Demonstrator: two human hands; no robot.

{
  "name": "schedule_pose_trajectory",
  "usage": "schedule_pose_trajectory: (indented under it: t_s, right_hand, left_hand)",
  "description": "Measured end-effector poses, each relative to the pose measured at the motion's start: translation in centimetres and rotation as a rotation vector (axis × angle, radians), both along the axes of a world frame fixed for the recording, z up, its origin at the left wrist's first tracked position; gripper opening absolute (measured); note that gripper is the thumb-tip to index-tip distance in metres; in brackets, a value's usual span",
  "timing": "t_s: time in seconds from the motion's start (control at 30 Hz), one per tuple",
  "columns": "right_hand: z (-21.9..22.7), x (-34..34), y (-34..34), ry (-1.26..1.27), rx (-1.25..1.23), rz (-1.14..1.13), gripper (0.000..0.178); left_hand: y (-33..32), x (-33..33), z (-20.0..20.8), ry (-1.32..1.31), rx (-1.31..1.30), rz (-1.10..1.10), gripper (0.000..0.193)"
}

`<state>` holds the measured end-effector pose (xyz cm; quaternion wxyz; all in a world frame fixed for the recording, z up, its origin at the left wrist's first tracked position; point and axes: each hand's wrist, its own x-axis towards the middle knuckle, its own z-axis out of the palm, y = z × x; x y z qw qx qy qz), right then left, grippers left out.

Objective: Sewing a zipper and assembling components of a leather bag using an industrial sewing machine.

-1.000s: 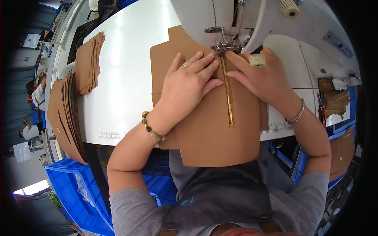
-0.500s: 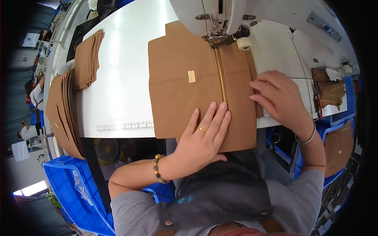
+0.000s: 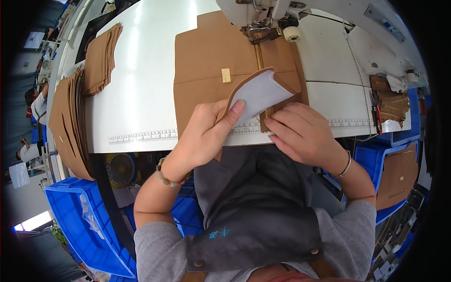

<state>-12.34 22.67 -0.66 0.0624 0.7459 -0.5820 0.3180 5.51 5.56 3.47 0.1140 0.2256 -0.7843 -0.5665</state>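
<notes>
A brown leather-like panel [image 3: 199,54] lies on the white sewing table, its far part under the needle area of a sewing machine [image 3: 259,33]. My left hand [image 3: 204,129] grips the near edge of the panel, thumb on top, and holds it folded up so that its pale backing [image 3: 258,96] shows. Under the fold, my right hand [image 3: 305,134] pinches the near end of a gold-toothed zipper [image 3: 264,123] between thumb and fingers. The zipper runs away from me along the panel to the machine's foot. A small pale tag [image 3: 226,75] sits on the panel.
Stacks of brown pieces [image 3: 68,127] and smaller brown pieces [image 3: 102,61] lie at the left. Red-handled scissors [image 3: 377,115] and a bundle of zippers [image 3: 392,103] are at the right. Blue crates [image 3: 84,225] stand low on both sides. A ruler strip [image 3: 141,136] runs along the table's front.
My left hand has gone from lying flat on the panel to folding its near edge up and back. My right hand has moved down and left and taken the zipper's end.
</notes>
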Motion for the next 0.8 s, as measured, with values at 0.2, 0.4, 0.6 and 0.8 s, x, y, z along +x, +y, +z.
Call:
schedule_pose_trajectory:
  t_s: [0.2, 0.4, 0.6, 0.8]
  right_hand:
    - [-0.4, 0.4, -0.6, 0.074, -0.019, 0.012, 0.028]
    - [-0.4, 0.4, -0.5, 0.071, -0.028, -0.006, 0.025]
    - [-0.5, 0.4, -0.6, 0.069, -0.040, -0.025, 0.023]
    - [-0.7, 0.5, 0.0, 0.101, -0.027, -0.027, 0.024]
  left_hand:
    - [-0.6, 0.6, -1.4, 0.043, -0.007, 0.003, 0.048]
    - [-0.5, 0.5, -1.7, 0.073, 0.033, 0.002, 0.049]
    - [-0.5, 0.6, -1.7, 0.073, 0.044, 0.005, 0.049]
    - [-0.6, 0.9, -1.6, 0.001, 0.066, 0.001, 0.040]
